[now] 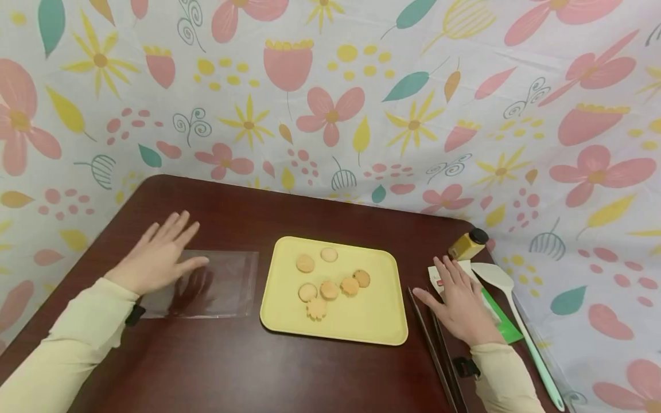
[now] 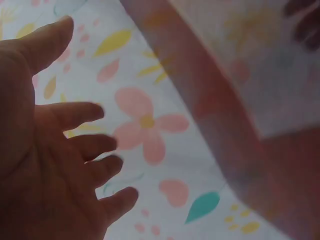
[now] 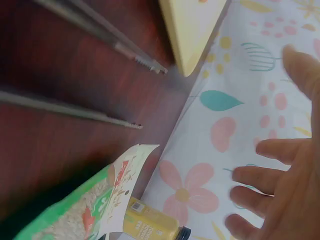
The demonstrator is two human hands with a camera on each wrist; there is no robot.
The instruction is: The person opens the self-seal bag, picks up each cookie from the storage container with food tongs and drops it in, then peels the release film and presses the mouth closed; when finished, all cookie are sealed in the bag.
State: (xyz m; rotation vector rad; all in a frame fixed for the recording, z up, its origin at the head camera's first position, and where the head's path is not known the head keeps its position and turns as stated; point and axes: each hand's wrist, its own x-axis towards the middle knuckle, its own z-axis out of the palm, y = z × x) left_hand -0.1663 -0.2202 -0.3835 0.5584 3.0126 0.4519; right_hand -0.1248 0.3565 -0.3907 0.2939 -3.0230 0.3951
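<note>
My left hand [image 1: 160, 258], fingers spread, is over a clear plastic bag [image 1: 222, 287] at the left of the table and holds nothing. The right hand [image 1: 462, 301], also spread and holding nothing, overlaps a green and white packet [image 1: 503, 324] in the head view. Beside that hand lie long metal tongs [image 1: 431, 338], their tips apart in the right wrist view. Between the hands is a yellow tray [image 1: 361, 327] with several cookies, among them a flower-shaped cookie [image 1: 317, 308] and a round cookie [image 1: 305, 263]. Both palms show in the wrist views.
A yellow bottle with a black cap [image 1: 469, 244] lies at the table's back right corner. A white spatula with a pale green handle [image 1: 537, 350] runs along the right edge. Behind the dark table [image 1: 217, 361] hangs a floral cloth [image 1: 330, 155].
</note>
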